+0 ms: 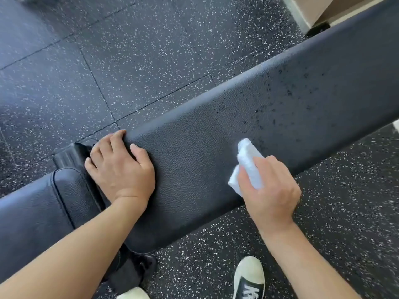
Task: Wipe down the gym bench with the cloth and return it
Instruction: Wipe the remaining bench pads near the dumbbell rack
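I am pressing a folded white cloth (248,165) onto the black gym bench (216,147) with my right hand (267,190), fingers curled over the cloth's near end and pinning it to the pad close to the near edge. My left hand (121,167) is resting on the pad's left end, thumb lying on top and fingers hooking over the end beside the gap to the seat pad (64,190); it is bracing, not gripping anything loose.

The bench's long axis is running from near left to far right, and the dark wet droplets (289,91) are lying to the right and far side of the cloth, just past its tip. My right hand is the nearer one to them, so the wipe, as I judge it, is heading rightward along the pad. The pad is offering open length that way; the near edge sits just under my palm, so a stroke drifting nearward would slide off toward the speckled floor (129,61) and my shoe (248,279).
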{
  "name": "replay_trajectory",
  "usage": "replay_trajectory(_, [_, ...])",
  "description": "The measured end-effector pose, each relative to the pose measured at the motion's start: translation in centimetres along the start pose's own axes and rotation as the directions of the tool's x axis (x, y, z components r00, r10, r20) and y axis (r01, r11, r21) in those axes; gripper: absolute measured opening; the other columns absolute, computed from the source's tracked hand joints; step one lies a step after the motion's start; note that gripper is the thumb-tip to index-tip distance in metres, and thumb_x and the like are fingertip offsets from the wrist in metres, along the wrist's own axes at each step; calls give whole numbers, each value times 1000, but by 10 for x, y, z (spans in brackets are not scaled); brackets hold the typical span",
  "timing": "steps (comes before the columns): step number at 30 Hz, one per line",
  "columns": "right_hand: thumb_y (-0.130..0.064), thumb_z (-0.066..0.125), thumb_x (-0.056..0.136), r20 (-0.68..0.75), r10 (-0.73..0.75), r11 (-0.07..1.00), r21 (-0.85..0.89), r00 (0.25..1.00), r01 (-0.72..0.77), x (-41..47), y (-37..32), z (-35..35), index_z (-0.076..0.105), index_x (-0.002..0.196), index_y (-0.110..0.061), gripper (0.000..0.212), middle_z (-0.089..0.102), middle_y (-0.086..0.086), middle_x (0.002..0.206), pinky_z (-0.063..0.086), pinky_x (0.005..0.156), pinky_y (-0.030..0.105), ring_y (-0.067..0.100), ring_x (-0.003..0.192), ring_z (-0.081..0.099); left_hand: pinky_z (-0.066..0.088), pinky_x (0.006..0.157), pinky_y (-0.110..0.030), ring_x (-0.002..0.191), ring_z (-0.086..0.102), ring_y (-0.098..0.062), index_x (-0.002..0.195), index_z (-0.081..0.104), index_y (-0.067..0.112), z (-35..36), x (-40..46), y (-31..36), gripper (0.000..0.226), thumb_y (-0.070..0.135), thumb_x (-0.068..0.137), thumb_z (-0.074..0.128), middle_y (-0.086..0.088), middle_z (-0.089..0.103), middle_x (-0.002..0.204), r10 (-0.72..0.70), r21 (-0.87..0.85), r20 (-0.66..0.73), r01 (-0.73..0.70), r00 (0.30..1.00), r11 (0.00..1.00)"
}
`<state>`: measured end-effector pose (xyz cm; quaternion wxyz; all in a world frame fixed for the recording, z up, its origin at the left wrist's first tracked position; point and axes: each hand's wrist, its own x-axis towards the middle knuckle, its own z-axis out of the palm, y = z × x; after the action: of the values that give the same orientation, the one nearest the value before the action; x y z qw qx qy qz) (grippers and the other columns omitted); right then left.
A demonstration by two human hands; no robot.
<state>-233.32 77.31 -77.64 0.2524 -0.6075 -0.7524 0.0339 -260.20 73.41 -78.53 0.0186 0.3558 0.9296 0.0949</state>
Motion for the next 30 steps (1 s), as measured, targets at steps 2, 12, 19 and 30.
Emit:
replay_trajectory(2, [-25,66,84,-11,78,997,26,997,-78,-6,-43,14,56,75,-15,17,50,3,70,37,52,38,26,61,48,28,117,-59,136,44,-36,137,55,21,-1,0,1,51,41,95,34,-11,56,140,7,-7,-2,-7,1000,1000])
replay_trajectory(12, [-26,70,82,95,-161,975,169,982,143,-7,-118,41,60,90,-19,15,52,1,77,38,54,39,25,66,51,28,116,-58,139,42,-36,140,55,22,-1,0,-2,57,44,94,29,-12,55,145,13,-12,8,-13,1000,1000])
replay_trajectory(19, [-30,69,92,-52,53,998,-33,997,-55,0,31,-12,65,87,-11,20,53,3,77,43,51,38,25,66,49,27,116,-60,139,41,-38,141,53,21,2,1,-3,53,42,98,33,-14,53,146,15,3,2,-15,1000,1000])
replay_trajectory(30, [-24,67,89,91,-406,897,229,909,378,-58,-115,33,59,87,-19,10,55,0,79,35,58,36,21,68,45,28,116,-58,138,43,-38,140,55,18,1,3,-2,60,44,92,31,-16,55,144,8,-9,5,-8,1000,1000])
